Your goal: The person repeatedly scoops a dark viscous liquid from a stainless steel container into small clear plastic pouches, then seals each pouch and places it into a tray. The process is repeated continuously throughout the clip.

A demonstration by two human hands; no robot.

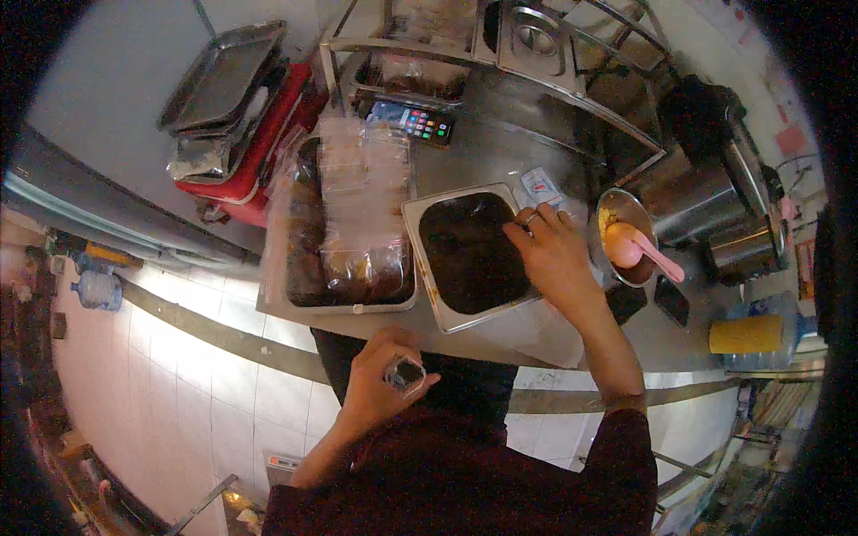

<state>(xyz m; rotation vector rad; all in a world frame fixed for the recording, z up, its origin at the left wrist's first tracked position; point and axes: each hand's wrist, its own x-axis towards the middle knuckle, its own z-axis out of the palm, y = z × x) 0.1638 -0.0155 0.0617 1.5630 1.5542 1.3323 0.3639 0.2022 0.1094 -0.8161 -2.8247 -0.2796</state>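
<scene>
My left hand [375,372] holds a small clear plastic bag [405,372] with its mouth facing up, in front of the counter edge. Something dark shows inside the bag. My right hand [553,248] is over the right rim of a square stainless steel pan [429,295], fingers curled; whether they pinch anything is hidden. Dark contents [472,254] lie in that pan. To its left, a longer metal pan [382,308] bears dark filled packets [365,271] and a row of clear plastic bags [365,181].
A steel bowl [610,197] with a pink ladle [660,263] stands right of my right hand. Behind the pans lie a lit phone [412,122] and a metal rack [436,47]. Stacked trays [224,77] rise at left; a water bottle [757,338] is at right.
</scene>
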